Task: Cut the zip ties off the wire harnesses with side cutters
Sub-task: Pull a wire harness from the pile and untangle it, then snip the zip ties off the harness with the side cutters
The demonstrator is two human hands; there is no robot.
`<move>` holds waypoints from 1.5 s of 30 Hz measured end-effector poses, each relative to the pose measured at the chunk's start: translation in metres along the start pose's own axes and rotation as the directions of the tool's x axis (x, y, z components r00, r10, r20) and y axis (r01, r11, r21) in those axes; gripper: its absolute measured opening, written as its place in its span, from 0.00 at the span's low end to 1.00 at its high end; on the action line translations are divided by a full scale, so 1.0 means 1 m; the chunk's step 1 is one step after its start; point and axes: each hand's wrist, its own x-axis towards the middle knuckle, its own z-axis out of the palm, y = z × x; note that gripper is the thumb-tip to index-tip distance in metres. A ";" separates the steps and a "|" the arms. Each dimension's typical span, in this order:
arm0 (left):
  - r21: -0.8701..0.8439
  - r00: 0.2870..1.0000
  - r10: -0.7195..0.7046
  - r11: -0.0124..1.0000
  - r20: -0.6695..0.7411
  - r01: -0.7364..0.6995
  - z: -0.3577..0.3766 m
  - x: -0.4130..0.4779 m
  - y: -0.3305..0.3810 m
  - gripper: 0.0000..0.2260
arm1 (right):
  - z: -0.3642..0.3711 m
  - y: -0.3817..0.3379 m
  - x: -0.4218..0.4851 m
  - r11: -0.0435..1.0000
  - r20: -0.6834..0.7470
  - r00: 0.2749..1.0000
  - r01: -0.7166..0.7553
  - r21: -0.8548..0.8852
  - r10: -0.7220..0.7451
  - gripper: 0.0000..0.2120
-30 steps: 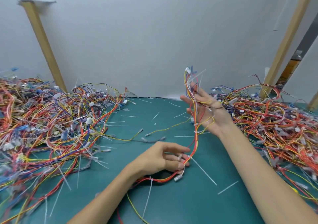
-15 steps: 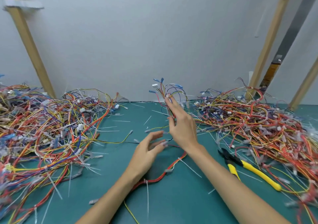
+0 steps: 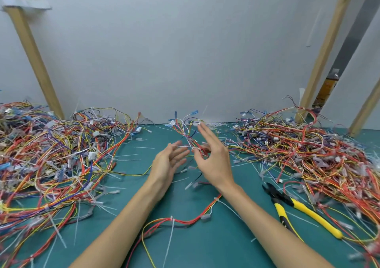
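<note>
Far left of the grip, a tangled pile of coloured wires (image 3: 51,154) is lying on the green mat (image 3: 205,247); just left of the grip, the left hand (image 3: 168,162) is hovering with fingers (image 3: 181,152) spread, holding nothing. The right hand (image 3: 213,160) is pinching the red-and-yellow zip-tied wire harness (image 3: 183,131) between thumb and finger. Right of the grip, the yellow-handled metal side cutters (image 3: 287,202) are lying on the mat.

Plain white wall (image 3: 185,51) rising behind a teal tabletop (image 3: 216,245), under even, soft light. Slanted wooden battens cross the wall: left batten (image 3: 30,47), bearing pale tape (image 3: 24,4); right batten (image 3: 324,47); far-right batten (image 3: 368,107). A grey strip (image 3: 357,24) runs beside the right batten.
</note>
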 end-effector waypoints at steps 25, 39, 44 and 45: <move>0.511 0.894 -0.021 0.827 0.447 -0.236 -0.002 0.035 0.059 0.13 | -0.071 -0.035 0.067 0.951 0.004 0.996 0.081 -0.298 -0.084 0.19; 0.802 0.922 0.225 0.457 0.314 -0.385 -0.024 0.015 -0.012 0.03 | -0.033 0.052 0.020 0.922 0.368 0.863 -0.241 -0.305 0.347 0.15; 0.797 0.940 0.194 0.499 0.280 -0.341 -0.025 0.016 -0.011 0.08 | -0.028 0.052 0.020 0.911 0.360 0.876 -0.184 -0.368 0.322 0.08; 0.791 0.945 0.185 0.518 0.269 -0.327 -0.026 0.017 -0.011 0.11 | -0.033 0.049 0.021 0.899 0.393 0.857 -0.163 -0.407 0.333 0.06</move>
